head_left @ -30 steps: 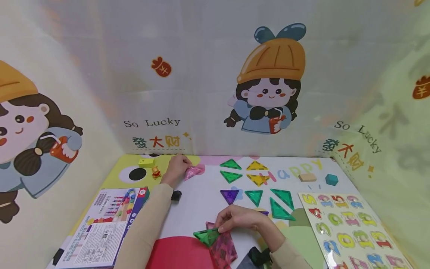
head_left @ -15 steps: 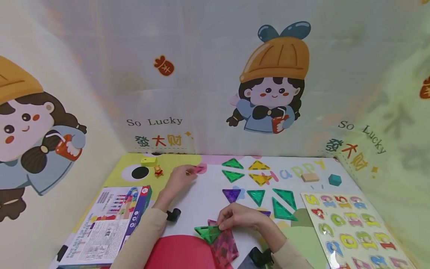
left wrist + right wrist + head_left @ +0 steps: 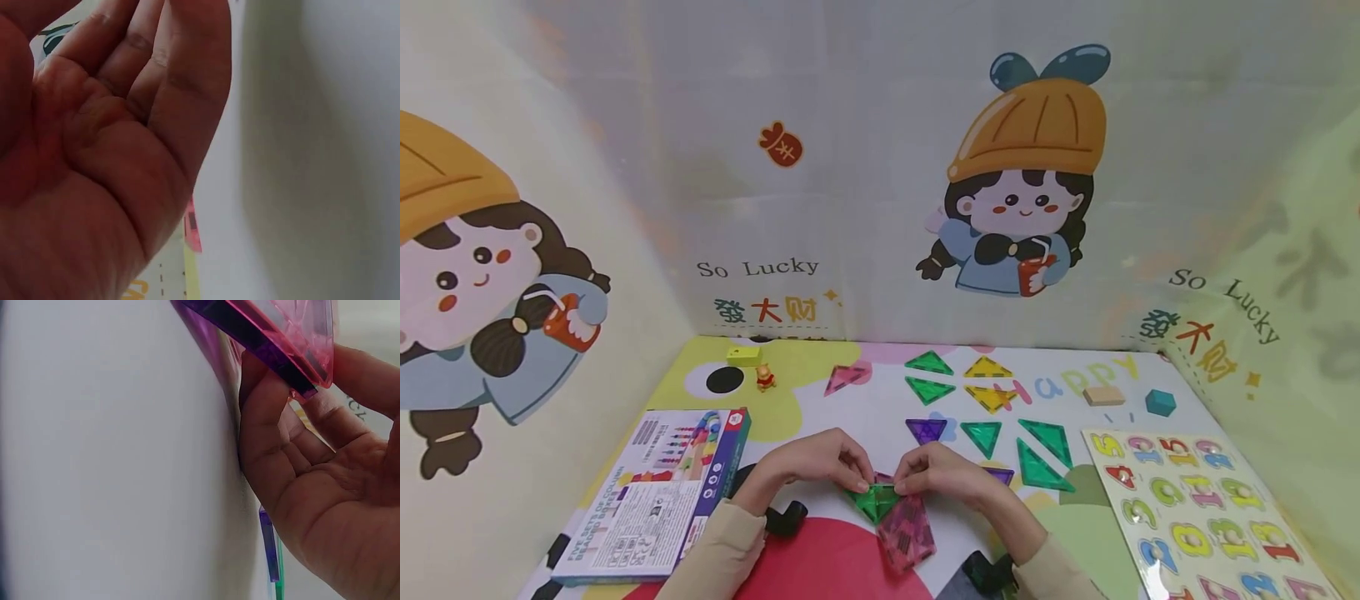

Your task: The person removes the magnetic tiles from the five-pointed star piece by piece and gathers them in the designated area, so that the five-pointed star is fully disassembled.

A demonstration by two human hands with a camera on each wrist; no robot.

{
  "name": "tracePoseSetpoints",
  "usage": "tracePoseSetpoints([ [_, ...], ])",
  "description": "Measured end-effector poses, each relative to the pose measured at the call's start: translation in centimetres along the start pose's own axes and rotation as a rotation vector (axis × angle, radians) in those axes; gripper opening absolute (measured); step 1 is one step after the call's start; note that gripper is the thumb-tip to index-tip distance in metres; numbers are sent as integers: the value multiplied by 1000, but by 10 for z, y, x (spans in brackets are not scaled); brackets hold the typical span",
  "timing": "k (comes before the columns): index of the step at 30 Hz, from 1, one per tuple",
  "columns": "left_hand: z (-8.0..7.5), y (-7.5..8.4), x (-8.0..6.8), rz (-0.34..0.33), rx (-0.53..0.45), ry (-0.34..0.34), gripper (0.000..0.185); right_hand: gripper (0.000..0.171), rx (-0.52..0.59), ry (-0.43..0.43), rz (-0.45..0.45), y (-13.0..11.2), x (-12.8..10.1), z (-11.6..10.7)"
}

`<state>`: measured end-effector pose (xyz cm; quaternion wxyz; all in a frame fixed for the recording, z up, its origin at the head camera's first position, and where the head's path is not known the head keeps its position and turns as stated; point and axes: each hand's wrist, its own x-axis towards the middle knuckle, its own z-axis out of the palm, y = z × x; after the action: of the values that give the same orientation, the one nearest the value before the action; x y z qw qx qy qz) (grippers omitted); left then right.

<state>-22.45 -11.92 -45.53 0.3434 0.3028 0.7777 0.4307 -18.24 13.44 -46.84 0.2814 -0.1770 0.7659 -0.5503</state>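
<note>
Several translucent magnetic tiles are joined in front of me. A green triangular magnetic tile (image 3: 877,503) slants at the top left of darker pink tiles (image 3: 907,535). My left hand (image 3: 820,461) has thumb and fingertips at the green tile's left corner; in the left wrist view the fingertips of that hand (image 3: 125,144) are cut off. My right hand (image 3: 946,478) pinches the joined tiles at the upper right. Up close in the right wrist view, a purple-edged tile (image 3: 250,337) and a pink tile (image 3: 306,331) sit between that hand's fingers.
Farther back lie a pink triangle (image 3: 846,377), green triangles (image 3: 929,390), yellow triangles (image 3: 988,398) and a purple triangle (image 3: 927,430). A boxed bead set (image 3: 647,500) is at left, a number board (image 3: 1202,508) at right. Small blocks (image 3: 1161,403) and a bear figurine (image 3: 765,377) stand behind.
My left hand has let go of the pink triangle at the back and come forward to the green tile. The right hand stays at the joined tiles. The head view has turned slightly left.
</note>
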Motion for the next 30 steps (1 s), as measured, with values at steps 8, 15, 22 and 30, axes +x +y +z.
tracePoseSetpoints([
  [8, -1, 2, -2, 24, 27, -48, 7, 20, -6, -59, -2, 1, -2, -4],
  [15, -7, -9, -3, 53, -45, -34, 10, 21, 25, -107, -4, -2, -4, -6],
  [22, -21, -16, -9, 38, -133, 79, 19, 21, 51, -114, -1, -4, -6, -9],
  [30, -28, -21, 3, -113, -127, 449, 24, 22, 25, -111, -21, -5, -7, -7],
])
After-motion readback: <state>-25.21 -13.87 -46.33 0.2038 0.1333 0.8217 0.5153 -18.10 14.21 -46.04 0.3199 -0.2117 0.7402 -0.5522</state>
